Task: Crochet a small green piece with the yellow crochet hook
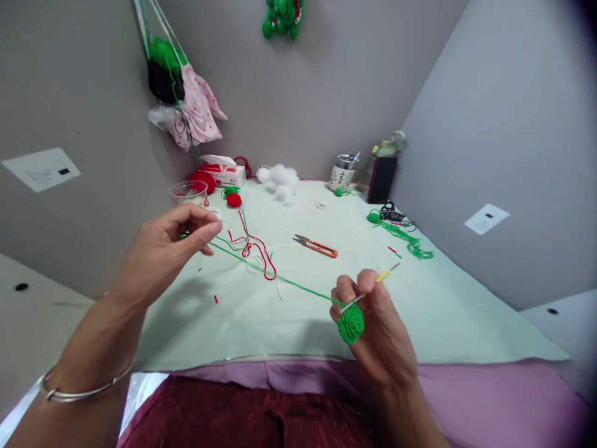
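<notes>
My right hand (377, 323) grips a crochet hook (385, 274) with a yellow handle. A small round piece of green crochet (351, 325) hangs at the hook's tip, against the fingers. From it a taut strand of green yarn (289, 282) runs up and left across the table to my left hand (172, 249). That hand is raised over the left side of the table, its thumb and fingers pinched on the yarn. Orange-handled thread snips (315, 245) lie on the table between the hands, farther back.
Loose red yarn (263, 249) and a red ball (234, 200) lie behind the taut strand. White stuffing (281, 180), a tissue box (228, 173) and a pen tin (342, 173) stand along the back. At right are a dark phone (382, 179), black scissors (392, 213) and green yarn ends (410, 239).
</notes>
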The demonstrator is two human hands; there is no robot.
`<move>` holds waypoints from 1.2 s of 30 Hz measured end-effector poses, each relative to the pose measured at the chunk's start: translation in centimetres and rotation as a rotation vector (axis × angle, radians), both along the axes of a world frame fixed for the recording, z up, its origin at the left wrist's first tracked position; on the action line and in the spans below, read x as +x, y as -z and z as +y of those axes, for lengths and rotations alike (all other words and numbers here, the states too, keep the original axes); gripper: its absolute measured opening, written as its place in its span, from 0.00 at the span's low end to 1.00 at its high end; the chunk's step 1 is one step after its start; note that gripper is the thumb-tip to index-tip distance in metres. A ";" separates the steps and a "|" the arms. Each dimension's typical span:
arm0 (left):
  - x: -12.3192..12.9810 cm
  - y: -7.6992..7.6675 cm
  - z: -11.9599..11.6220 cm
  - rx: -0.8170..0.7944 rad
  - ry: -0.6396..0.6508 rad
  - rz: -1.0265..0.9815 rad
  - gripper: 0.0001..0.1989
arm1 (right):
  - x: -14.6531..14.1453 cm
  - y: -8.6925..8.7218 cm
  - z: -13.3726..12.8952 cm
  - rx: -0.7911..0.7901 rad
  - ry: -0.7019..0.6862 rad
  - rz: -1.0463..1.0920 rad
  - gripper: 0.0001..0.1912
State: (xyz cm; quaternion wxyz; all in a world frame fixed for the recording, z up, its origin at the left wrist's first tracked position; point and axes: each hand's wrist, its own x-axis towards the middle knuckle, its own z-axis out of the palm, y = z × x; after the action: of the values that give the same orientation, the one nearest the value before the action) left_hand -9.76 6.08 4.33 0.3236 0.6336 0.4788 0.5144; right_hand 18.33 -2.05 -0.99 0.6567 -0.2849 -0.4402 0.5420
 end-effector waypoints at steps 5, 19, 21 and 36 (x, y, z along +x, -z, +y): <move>-0.3 -1.8 -0.9 0.092 0.028 0.222 0.17 | -1.5 -1.0 0.8 0.041 0.141 -0.088 0.15; 0.2 -2.1 -4.7 -0.007 0.170 -0.015 0.15 | -4.8 -1.9 0.2 0.278 0.232 -0.176 0.09; 1.0 -1.3 -5.3 -0.040 0.249 -0.270 0.20 | -4.9 -1.9 0.3 0.264 0.215 -0.149 0.08; 5.5 2.7 -5.9 0.253 0.276 -0.087 0.21 | -5.2 -1.0 0.0 0.261 0.151 -0.080 0.09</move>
State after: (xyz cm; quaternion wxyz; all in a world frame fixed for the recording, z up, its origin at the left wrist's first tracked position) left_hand -4.25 0.18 1.66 0.3294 0.7058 0.3045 0.5483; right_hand 13.14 -2.02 -0.02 0.7089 -0.2509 -0.5101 0.4175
